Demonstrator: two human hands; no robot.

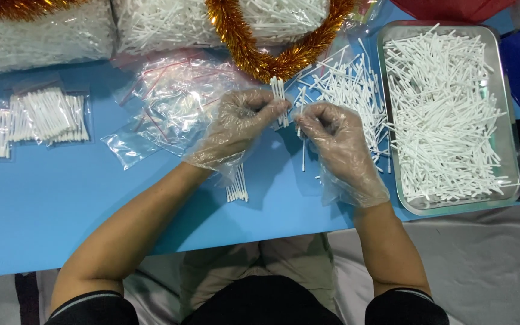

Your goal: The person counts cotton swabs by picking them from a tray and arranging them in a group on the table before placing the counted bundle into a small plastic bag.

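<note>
Blue table (43,222): tinsel (272,57), empty bags (176,102) beside gloved hands.

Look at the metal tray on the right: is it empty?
No. The metal tray is filled with a loose heap of white sticks covering nearly its whole floor.

Bright, even light falls from above on the blue table (61,204), and the forearms cast soft, dark-blue shadows onto it just below the left hand (239,123) and right hand (338,141). Glare glints off the clear plastic bags (170,102) left of the hands and off the rim of the metal tray (511,120) to their right. Focus is fairly sharp around the hands, though the white sticks (446,102) in the tray wash out almost to plain white.
</note>
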